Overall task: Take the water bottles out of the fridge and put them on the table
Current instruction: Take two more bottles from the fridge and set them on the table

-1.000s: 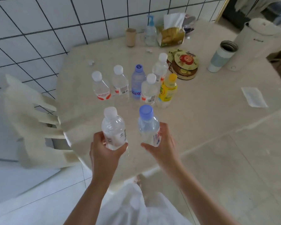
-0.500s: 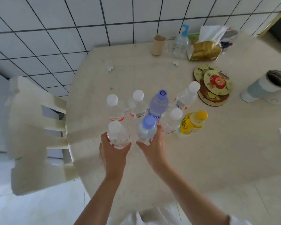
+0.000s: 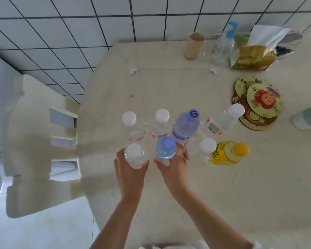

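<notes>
A: Step: set-down. Left hand (image 3: 129, 174) fingers clamp the white-capped bottle (image 3: 136, 155); right hand (image 3: 172, 168) fingers clamp the blue-capped bottle (image 3: 165, 147), both at the worktop (image 3: 223, 194).
B: Next, judged: uncurl fingers, withdraw without toppling bottles just beyond the fingertips.

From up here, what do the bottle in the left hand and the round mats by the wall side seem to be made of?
The white-capped bottle in the left hand looks like thin clear plastic: glossy and see-through, with an opaque cap. The round picture coasters look like stiff board or cork with a matte printed face; which one is unclear.
</notes>
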